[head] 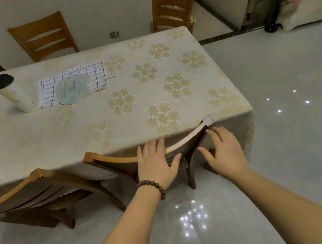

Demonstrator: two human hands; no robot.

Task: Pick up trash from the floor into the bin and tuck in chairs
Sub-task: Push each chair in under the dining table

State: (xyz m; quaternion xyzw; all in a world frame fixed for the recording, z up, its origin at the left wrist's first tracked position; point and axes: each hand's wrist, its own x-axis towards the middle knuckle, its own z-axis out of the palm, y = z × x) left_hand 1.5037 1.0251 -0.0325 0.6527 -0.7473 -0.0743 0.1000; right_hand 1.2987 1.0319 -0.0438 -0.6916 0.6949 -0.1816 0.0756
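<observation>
Both hands on one chair (120, 163), pushed in against the near edge of the surface (95, 120). I see the left hand (157, 165) flat against the curved top rail, fingers (151, 147) straight and spread wide, thumb out to the right, holding nothing. A bead bracelet (153, 187) sits on that wrist. The right hand (223, 149) rests at the rail's right end, just below the pale corner post; fingers relaxed and open, not curled round the wood. Left of the left fingers, a second chair (35, 193) stands close to the same edge. Beyond the fingers, across the floral cloth, two more chairs (44, 38) stand at the far side. Far left of the fingers: a white bottle (14, 94) with dark cap, beside a checked cloth (75, 79) with a round fan (73, 88) on it. Glossy tiled floor (288, 142) to the right of the right fingers.
</observation>
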